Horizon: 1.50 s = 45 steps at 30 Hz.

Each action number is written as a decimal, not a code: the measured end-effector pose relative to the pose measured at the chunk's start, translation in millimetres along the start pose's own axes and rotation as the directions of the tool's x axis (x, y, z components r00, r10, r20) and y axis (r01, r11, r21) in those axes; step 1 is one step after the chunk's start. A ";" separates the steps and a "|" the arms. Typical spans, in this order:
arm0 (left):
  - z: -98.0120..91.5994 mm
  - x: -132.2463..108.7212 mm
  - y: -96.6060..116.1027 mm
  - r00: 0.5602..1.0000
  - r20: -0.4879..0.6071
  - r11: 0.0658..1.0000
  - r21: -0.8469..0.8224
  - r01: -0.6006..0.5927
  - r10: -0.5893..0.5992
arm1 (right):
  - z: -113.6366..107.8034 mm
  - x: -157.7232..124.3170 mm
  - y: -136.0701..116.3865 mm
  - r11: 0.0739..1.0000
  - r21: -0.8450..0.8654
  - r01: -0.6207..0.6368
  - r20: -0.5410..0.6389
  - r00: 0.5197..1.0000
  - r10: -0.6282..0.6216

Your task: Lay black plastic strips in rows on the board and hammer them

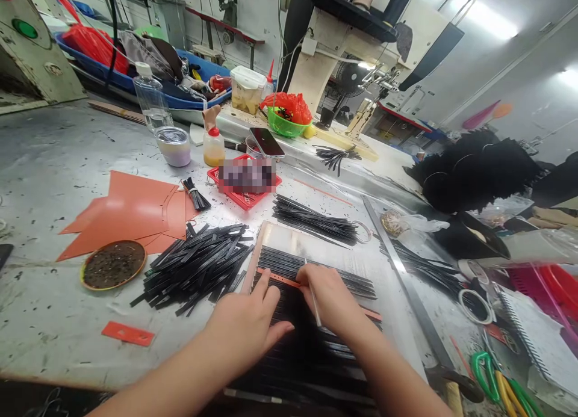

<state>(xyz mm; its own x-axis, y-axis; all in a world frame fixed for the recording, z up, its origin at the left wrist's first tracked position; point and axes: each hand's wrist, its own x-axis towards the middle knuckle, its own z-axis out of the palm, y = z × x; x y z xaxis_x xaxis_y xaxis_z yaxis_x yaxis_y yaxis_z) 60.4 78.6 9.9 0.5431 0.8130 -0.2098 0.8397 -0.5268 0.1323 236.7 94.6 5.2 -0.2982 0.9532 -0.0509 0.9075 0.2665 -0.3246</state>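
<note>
Two hands work over one pale board (280,233) on the table (49,321). One orange strip (284,280) lies across the board, starting at its left edge, among rows of black strips (282,257) too many to count. The left hand (246,321) is spread and grips nothing; its index fingertip rests on the strip's left end. The right hand (332,296) is closed around one thin white stick (315,305), its fingers at the orange strip's middle. So the strip runs from under the left fingertip to the right hand, passes beneath it, and shows again beyond the wrist.

Off the board's left edge sits one loose heap of black pieces (194,266); off its far edge lies one long black bundle (313,220), and one small tied bundle (196,194) touches the overlapping orange sheets (135,209), whose number I cannot tell. One round dish (114,265) stands left of the heap, and one red-orange piece (128,333) lies toward the table's near edge. One metal ruler (401,269) slants beyond the board's right side.
</note>
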 end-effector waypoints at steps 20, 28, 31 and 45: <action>-7.0 36.9 -12.2 0.992 -0.122 0.999 0.014 0.045 -0.043 | -13.1 42.8 20.0 0.970 0.238 -0.053 -0.026 0.998 0.061; -4.2 37.8 -8.5 0.993 -0.104 0.998 -0.027 0.049 -0.052 | -8.0 42.5 25.6 0.974 0.215 -0.066 -0.025 0.997 0.073; -2.6 38.4 -8.9 0.992 -0.114 0.999 -0.025 0.044 -0.047 | -9.4 44.6 26.5 0.976 0.212 -0.045 -0.024 0.998 0.051; -2.5 35.7 -17.9 0.992 -0.118 0.998 0.038 0.043 -0.038 | 15.9 63.8 12.6 0.600 0.799 0.033 -0.153 0.977 0.150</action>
<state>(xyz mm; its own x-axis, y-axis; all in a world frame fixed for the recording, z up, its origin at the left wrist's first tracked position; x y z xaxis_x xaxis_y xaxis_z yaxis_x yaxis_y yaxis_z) 64.7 117.7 2.5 0.5075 0.8560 -0.0988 0.8613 -0.5007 0.0865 224.4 156.5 -17.2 -0.1098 0.9929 0.0464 0.2984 0.0775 -0.9513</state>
